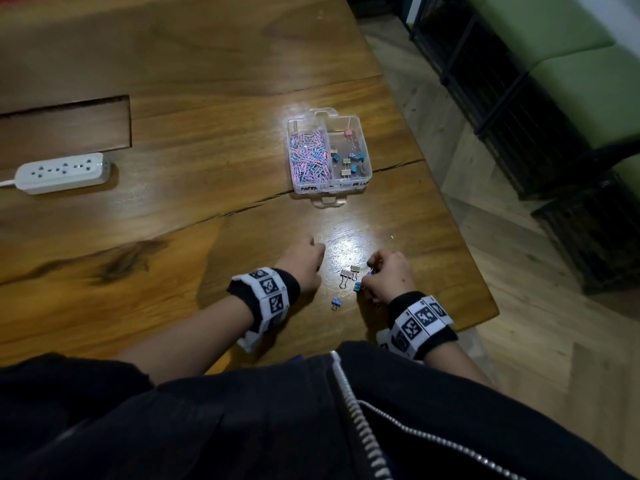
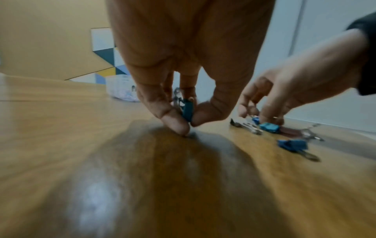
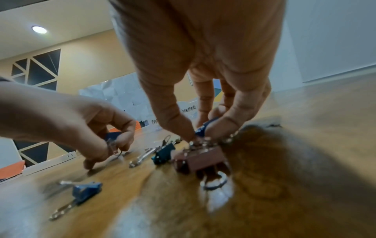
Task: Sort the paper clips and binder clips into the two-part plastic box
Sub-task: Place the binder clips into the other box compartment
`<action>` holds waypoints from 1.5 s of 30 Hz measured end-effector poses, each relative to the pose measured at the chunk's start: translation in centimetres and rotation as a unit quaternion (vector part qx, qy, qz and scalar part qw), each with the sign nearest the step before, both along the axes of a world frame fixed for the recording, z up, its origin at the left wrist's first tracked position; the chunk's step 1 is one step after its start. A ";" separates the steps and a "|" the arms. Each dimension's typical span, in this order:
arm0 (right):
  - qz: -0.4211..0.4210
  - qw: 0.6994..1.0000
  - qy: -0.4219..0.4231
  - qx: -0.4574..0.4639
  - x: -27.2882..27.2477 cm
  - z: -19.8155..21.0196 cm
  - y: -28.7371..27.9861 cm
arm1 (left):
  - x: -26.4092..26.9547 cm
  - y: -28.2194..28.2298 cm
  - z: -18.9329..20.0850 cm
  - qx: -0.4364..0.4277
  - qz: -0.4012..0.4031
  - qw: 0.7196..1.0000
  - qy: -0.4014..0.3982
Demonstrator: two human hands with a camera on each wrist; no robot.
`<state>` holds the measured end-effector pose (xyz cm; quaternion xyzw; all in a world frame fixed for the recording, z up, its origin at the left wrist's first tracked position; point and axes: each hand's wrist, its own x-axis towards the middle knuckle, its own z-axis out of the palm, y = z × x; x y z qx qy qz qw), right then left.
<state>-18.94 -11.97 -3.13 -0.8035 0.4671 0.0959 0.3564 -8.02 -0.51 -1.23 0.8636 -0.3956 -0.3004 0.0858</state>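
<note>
The clear two-part plastic box stands open mid-table, with pink and blue paper clips in its left part and several binder clips in its right. My left hand pinches a teal binder clip between thumb and forefinger, just above the wood. My right hand pinches a dark blue binder clip over a pink binder clip. Between my hands lie loose binder clips: pink, cream, blue and another blue.
A white power strip lies at the table's left. The wooden table has a long crack below the box, and its right edge runs close to my right hand. Dark wire racks stand on the floor beyond.
</note>
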 end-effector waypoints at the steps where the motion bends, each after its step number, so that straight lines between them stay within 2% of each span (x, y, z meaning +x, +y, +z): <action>1: -0.003 1.000 -0.002 0.001 0.0 0.0 0.0 | 0.6 -0.3 0.0 0.000 0.011 1.000 0.004; 5: 0.000 1.000 -0.003 -0.011 0.0 0.1 -0.1 | 2.5 -1.9 0.6 -0.013 0.045 0.997 0.061; 8: 0.031 0.999 0.012 -0.031 0.1 0.3 -0.1 | 4.1 -4.6 2.8 -0.108 0.121 0.980 0.119; 12: 0.086 0.994 0.042 -0.049 0.4 0.4 0.2 | 6.7 -9.4 5.5 -0.241 0.190 0.945 0.116; 15: 0.078 0.996 0.031 -0.041 0.8 1.0 -0.1 | 8.3 -11.8 5.6 -0.252 0.200 0.943 0.087; 18: 0.032 0.999 -0.002 -0.003 0.5 1.1 -1.1 | 8.3 -12.0 4.1 -0.205 0.135 0.967 0.075; 21: -0.053 0.994 -0.067 0.073 -0.3 1.0 -2.0 | 6.9 -10.7 3.0 -0.189 0.029 0.982 0.001; 23: -0.126 0.975 -0.123 0.133 -1.1 1.0 -2.6 | 5.6 -9.1 2.5 -0.179 -0.031 0.983 -0.020; 25: -0.178 0.951 -0.171 0.184 -1.9 1.0 -3.1 | 4.2 -7.3 1.9 -0.139 -0.093 0.986 0.017; 29: -0.237 0.893 -0.242 0.295 -2.8 1.0 -3.9 | 1.5 -4.6 0.9 -0.056 -0.226 0.971 0.053; 31: -0.227 0.882 -0.254 0.326 -2.6 1.6 -4.1 | 0.3 -3.8 0.2 -0.002 -0.313 0.950 0.006; 33: -0.205 0.885 -0.260 0.327 -1.8 2.4 -4.3 | -0.7 -3.0 -0.4 0.029 -0.353 0.934 -0.044; 38: -0.124 0.918 -0.287 0.244 2.9 5.8 -5.9 | -1.4 -1.0 -1.2 0.001 -0.266 0.963 -0.044; 42: -0.081 0.928 -0.314 0.181 8.3 7.2 -7.5 | -0.1 0.0 -1.0 0.031 -0.132 0.990 0.047; 45: -0.061 0.943 -0.302 0.129 11.1 7.0 -8.1 | 0.9 0.5 -0.7 0.058 -0.068 0.991 0.104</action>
